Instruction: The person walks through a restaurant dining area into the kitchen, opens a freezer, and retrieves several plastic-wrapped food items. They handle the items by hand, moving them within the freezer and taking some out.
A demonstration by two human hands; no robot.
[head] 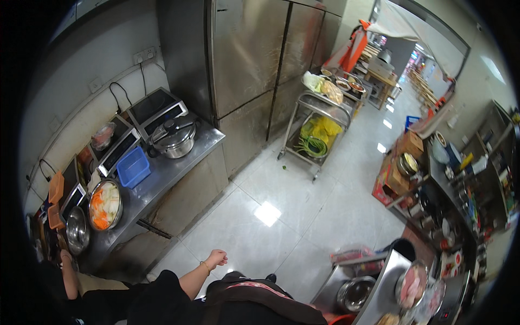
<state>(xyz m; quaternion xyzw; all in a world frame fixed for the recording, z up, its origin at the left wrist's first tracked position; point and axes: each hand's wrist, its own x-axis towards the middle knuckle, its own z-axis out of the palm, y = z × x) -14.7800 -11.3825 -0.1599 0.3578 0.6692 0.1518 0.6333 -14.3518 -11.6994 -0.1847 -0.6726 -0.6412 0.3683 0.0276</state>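
Note:
My left hand [217, 257], with a thin band at the wrist, hangs above the pale tiled floor with its fingers curled in and nothing visible in them. My right hand is out of view. On the steel counter [152, 195] to the left stand a steel bowl of orange and pale cut vegetables [105, 205], an empty-looking steel bowl [77, 230], a blue plastic basket [133, 167] and a lidded pressure cooker [174, 137]. Behind them are induction cookers [156, 106].
Another person's hand [65, 255] is at the counter's far left end. A steel trolley [348, 115] holds greens and yellow bags. Cardboard boxes [410, 144] and shelves stand to the right. A steel worktop [380, 280] with a bowl of raw meat [411, 284] is at lower right.

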